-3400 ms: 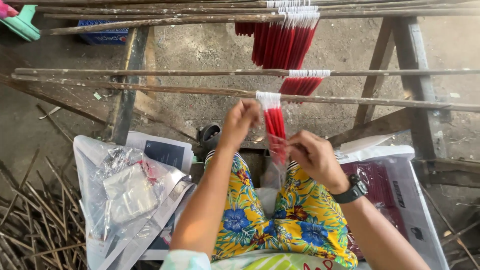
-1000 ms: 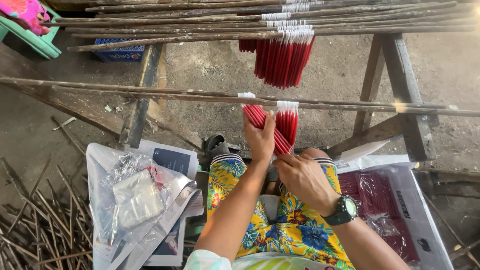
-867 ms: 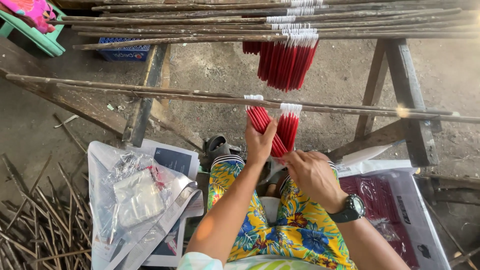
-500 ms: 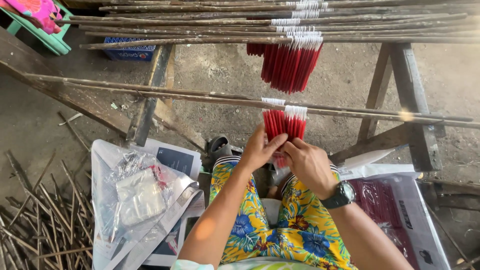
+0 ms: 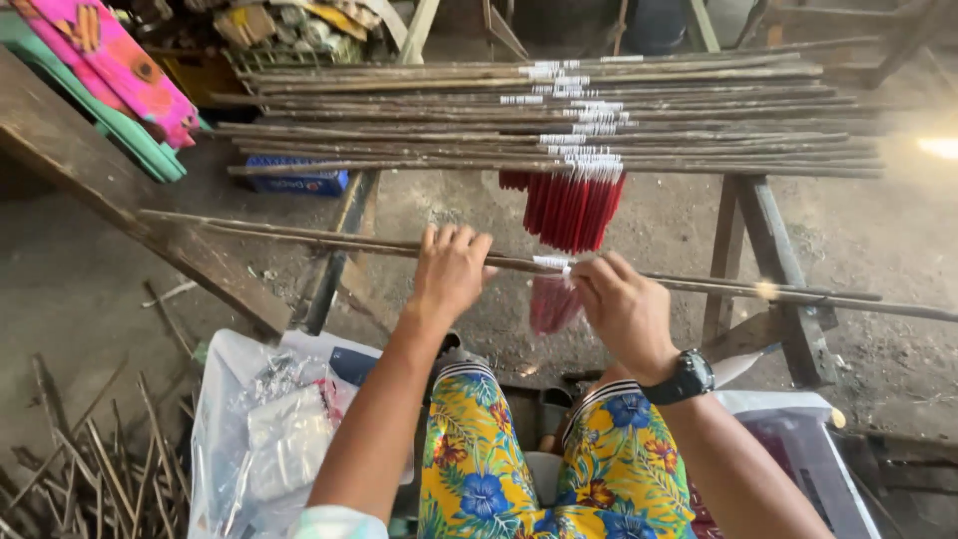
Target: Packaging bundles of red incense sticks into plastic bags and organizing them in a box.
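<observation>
Head view, hands: two.
Left hand [image 5: 451, 271]: laid open on one pole [image 5: 329, 240].
Right hand [image 5: 624, 311]: pinched on one red stick bundle [image 5: 552, 299].
Behind: one bigger red bundle [image 5: 572, 208] hung.

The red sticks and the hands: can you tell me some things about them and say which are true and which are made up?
1. The left hand rests on a long thin pole. True.
2. The right hand holds a blue cup. False: its fingers are at the white band of a red stick bundle hanging from the pole.
3. A black watch sits on the right wrist. True.
4. The other red bundle lies on the ground. False: it hangs from the stacked poles above.
</observation>
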